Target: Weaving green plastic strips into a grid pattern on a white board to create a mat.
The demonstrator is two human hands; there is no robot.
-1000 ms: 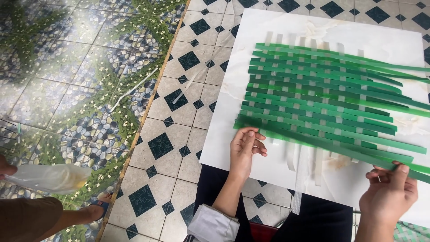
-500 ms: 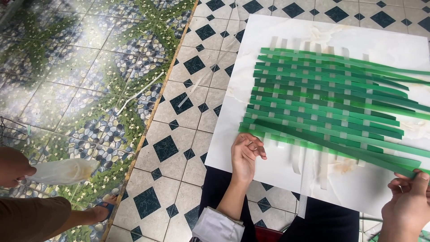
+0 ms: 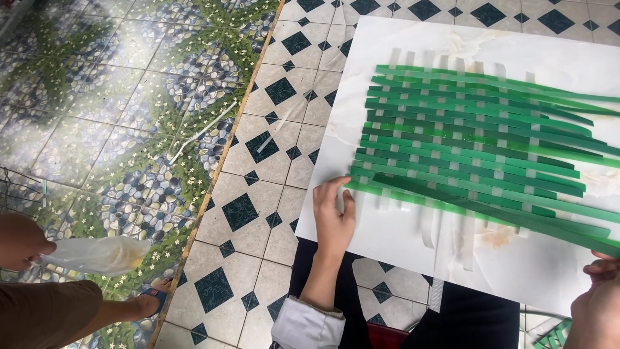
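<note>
Pressing flat against the near left corner of a woven mat (image 3: 478, 148), the left hand (image 3: 334, 216) lies palm down with its fingers spread a little and gripping nothing, the fingertips on the ends of the lowest green strips. The mat is a loose plain weave: long, glossy green ribbons (image 3: 491, 171) in lighter and darker shades run across, narrow and flat like cut leaf or plastic band, and pale translucent white strips (image 3: 429, 223) cross them over and under, their free ends sticking out past the top and bottom edges. To the right the green ribbons are unwoven and fan out into tapering points.

One dark green strip (image 3: 516, 216) runs slantwise from the weave's near edge down to the right hand (image 3: 597, 300), which shows only partly at the frame's lower right corner; its fingers are curled near the strip's end, though whether they actually pinch it I cannot tell.

Under the mat lies a smooth white board (image 3: 387, 52) with faint marble-like veining and a few brownish stains, resting over the person's dark-trousered lap. The floor (image 3: 271, 161) beneath is glazed tile, cream with dark diamond insets, and further left it changes to tile printed with pebbles, green foliage and small white flowers. A couple of stray pale strips (image 3: 200, 132) lie on the tiles. At the lower left another person's hand (image 3: 22, 242) holds a limp, cloudy plastic bag (image 3: 97, 254)
</note>
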